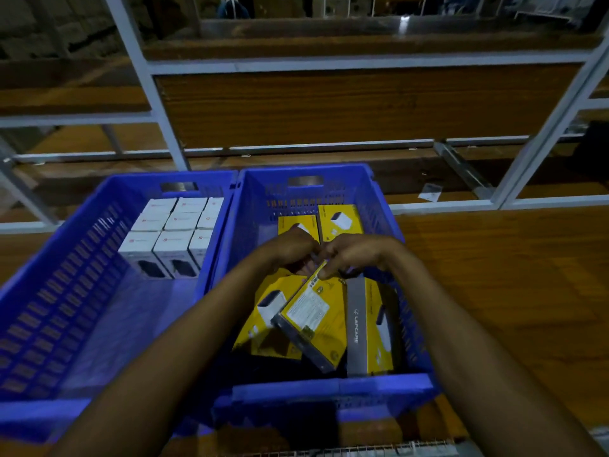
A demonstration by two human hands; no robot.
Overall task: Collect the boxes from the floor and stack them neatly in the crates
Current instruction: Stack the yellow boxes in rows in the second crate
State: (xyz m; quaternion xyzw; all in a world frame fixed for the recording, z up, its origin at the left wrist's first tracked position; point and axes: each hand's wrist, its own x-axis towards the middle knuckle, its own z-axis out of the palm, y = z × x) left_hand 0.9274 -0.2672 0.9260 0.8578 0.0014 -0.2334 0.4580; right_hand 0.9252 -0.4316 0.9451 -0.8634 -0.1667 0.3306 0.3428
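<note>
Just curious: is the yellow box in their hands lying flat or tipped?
Tipped: the yellow box slants, its top end pinched by both hands, its lower end over other boxes.

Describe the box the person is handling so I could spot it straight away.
Find the right-hand blue crate, the one holding yellow boxes. Over its middle both hands, left hand and right hand, meet on the top end of one yellow box. It alone sits tilted across the others, showing a white printed label instead of a product picture.
</note>
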